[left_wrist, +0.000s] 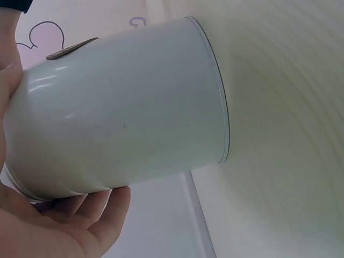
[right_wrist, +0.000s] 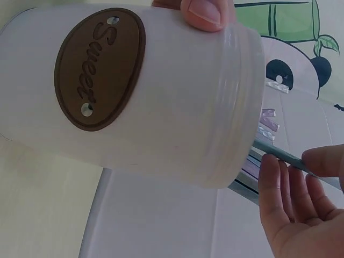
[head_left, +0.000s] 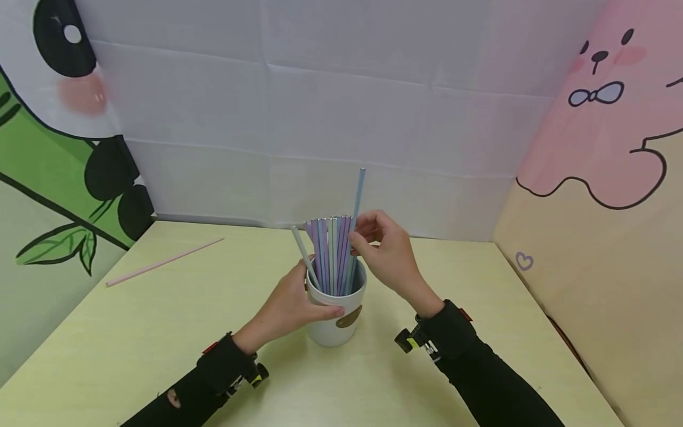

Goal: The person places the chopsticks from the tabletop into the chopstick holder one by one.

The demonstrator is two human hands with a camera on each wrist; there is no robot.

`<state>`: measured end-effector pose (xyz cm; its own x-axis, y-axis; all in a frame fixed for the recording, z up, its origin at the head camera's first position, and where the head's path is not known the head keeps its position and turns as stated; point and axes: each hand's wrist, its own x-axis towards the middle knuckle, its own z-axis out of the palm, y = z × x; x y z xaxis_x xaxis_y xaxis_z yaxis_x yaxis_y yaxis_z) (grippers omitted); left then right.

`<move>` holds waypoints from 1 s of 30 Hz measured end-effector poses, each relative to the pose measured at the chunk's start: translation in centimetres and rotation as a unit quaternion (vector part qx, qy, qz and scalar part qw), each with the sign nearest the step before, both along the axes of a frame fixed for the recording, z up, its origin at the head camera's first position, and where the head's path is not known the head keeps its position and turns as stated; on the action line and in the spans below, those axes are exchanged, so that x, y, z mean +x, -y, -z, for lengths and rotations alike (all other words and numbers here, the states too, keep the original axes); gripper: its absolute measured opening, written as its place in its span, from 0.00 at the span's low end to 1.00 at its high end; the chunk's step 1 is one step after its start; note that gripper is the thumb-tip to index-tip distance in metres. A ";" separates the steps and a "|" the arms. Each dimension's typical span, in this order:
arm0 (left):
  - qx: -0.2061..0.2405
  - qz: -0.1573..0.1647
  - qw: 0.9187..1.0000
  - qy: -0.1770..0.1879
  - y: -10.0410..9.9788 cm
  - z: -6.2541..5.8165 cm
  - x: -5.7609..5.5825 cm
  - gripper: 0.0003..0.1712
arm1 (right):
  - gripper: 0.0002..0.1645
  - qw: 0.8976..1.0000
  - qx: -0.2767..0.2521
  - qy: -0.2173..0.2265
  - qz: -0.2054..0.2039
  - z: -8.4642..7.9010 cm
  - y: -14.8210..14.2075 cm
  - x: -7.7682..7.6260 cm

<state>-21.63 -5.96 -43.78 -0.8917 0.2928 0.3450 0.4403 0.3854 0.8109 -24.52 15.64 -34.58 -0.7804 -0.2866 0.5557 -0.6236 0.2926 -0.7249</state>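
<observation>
A white cup [head_left: 326,333] stands on the table, holding a bundle of purple, blue and pale straws [head_left: 331,255]. My left hand [head_left: 290,303] grips the cup from the left, thumb across its front and fingers behind. Between thumb and fingertips, my right hand [head_left: 392,256] pinches a blue straw [head_left: 360,190] that rises well above the others at the cup's right side. A pale straw [head_left: 300,242] leans out to the left. In the right wrist view the cup carries a brown oval label [right_wrist: 99,70] reading "Sweet". The straws' lower ends are hidden inside the cup.
One pink straw [head_left: 165,261] lies on the light wooden table [head_left: 256,261] at the far left. Behind the table hangs a white cloth backdrop [head_left: 331,118]. Side panels with a panda drawing [head_left: 64,148] and a pink animal [head_left: 608,130] border it left and right.
</observation>
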 end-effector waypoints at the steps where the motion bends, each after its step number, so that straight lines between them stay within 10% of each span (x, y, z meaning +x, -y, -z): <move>1: -0.001 -0.001 1.000 -0.002 0.0 0.0 0.0 0.66 | 0.12 1.000 0.000 0.001 0.000 0.1 0.0 0.0; 30: 0.000 0.026 1.000 -0.004 0.6 0.0 -0.2 0.64 | 0.14 1.000 0.014 -0.012 0.022 0.4 -0.4 0.6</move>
